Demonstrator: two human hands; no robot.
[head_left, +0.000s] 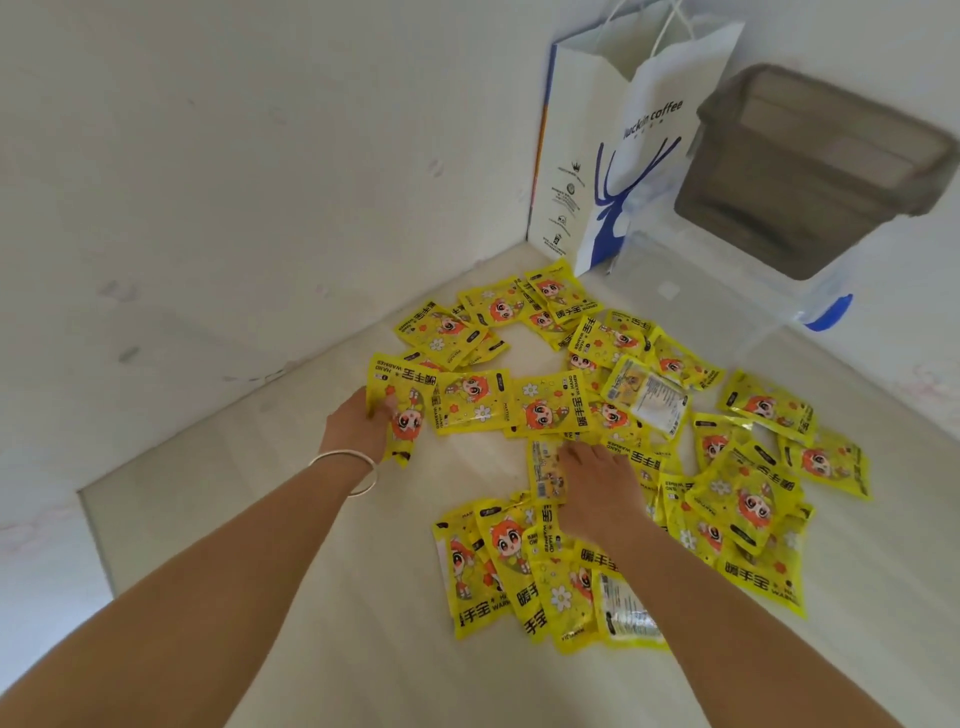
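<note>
The left hand (363, 415) pinches a yellow packet (402, 410), lifted at the left edge of the scattered packets (748, 499) on the floor (363, 597). The right hand (597, 488) lies on a flipped packet (544, 470) mid-pile, but whether it grips the packet I cannot tell. A paper bag (623, 156) stands in the far corner.

Bright yellow packets (545, 402), each printed with an orange-haired cartoon figure, white daisies, small orange flowers and bold black lettering, cover a pale cream floor (363, 597). A few lie turned over, showing yellow backs with a white panel of fine black print. Behind them, a white paper bag (649, 156) bears a blue deer's head, dark blue lettering and a strip of orange and blue down one edge. Beside it is a translucent grey-brown bin (810, 171). The walls (208, 156) are white with faint grey smudges. A silver bangle (340, 453) rings one wrist.
</note>
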